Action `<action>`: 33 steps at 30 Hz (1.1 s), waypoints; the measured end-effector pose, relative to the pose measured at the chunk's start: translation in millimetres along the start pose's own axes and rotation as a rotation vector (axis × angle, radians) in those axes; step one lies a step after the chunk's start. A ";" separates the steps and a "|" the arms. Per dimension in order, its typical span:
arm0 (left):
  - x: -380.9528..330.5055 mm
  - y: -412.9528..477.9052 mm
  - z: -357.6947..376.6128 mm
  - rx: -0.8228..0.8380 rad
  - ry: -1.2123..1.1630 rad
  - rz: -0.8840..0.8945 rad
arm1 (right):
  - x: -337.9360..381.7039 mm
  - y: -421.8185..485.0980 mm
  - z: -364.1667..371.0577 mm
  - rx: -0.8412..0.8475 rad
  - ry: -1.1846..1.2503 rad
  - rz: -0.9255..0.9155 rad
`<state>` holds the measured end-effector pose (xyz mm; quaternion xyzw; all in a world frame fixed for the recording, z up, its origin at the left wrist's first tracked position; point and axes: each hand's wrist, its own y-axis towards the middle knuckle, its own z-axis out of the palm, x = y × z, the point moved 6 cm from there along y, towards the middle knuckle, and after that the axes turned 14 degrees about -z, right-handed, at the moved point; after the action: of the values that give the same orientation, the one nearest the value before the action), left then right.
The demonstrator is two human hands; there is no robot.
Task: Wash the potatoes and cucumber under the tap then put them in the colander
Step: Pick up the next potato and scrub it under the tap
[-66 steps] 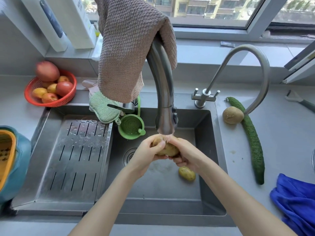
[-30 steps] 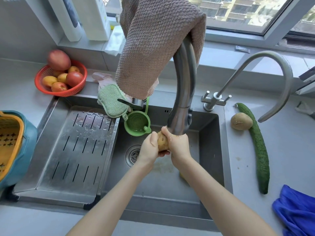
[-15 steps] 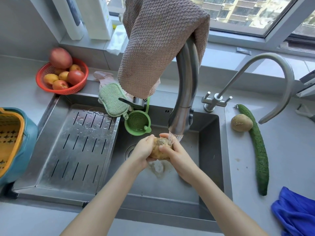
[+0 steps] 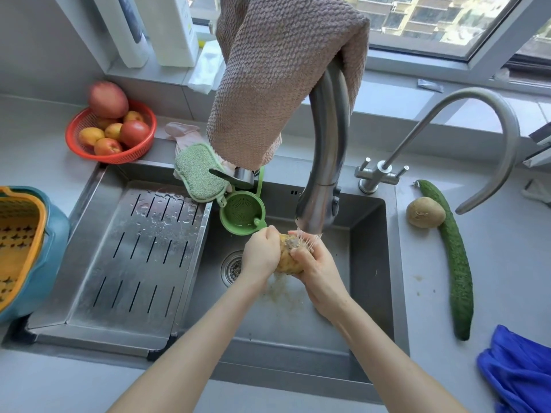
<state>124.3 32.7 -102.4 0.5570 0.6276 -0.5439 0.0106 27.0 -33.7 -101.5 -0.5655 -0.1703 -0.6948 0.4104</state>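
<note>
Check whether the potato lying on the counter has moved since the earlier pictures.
No. The potato lies in the same spot beside the cucumber, just right of the sink rim and near the small tap's base.

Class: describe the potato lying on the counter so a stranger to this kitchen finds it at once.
Start at the steel sink; go to the counter on its right. Near the thin curved tap, a round potato lies beside the long cucumber, unlike the other potato, held over the sink.
</note>
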 end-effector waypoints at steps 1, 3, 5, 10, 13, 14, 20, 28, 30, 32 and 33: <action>-0.8 -0.6 1.0 -0.003 0.030 0.010 | -2.0 0.4 -1.8 -0.022 -0.012 -0.001; -0.7 -0.5 2.9 -0.017 0.080 0.009 | -6.0 0.9 -3.4 -0.057 -0.021 0.011; 0.2 -1.3 3.5 -0.038 0.127 0.001 | -8.7 1.6 -2.1 -0.085 -0.003 0.048; -2.7 -13.3 10.1 -0.073 0.269 0.086 | -16.3 5.9 -7.4 -0.305 0.004 0.182; 5.4 -4.4 10.3 -0.034 0.214 0.038 | -10.1 7.1 -1.0 -0.195 0.064 0.283; 9.8 1.3 9.3 -0.011 0.170 -0.001 | -6.1 6.4 2.1 -0.087 0.037 0.303; 18.6 13.1 9.7 0.279 -0.067 -0.126 | 3.1 10.6 0.2 0.271 -0.314 0.309; 4.8 -0.6 4.9 0.224 0.016 0.131 | 0.0 26.7 -3.5 0.145 -0.228 0.632; 4.6 -1.1 3.8 0.216 0.030 0.199 | -6.0 28.7 -7.2 0.174 -0.222 0.733; 2.8 -3.4 2.4 0.219 0.034 0.247 | -9.5 30.1 -8.0 0.201 -0.255 0.774; 0.7 -4.8 1.7 0.217 0.035 0.266 | -10.7 29.8 -7.3 0.206 -0.275 0.779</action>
<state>119.5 33.0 -100.3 0.6423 0.4861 -0.5924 0.0114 45.3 -52.8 -120.4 -0.6311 -0.0658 -0.3851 0.6701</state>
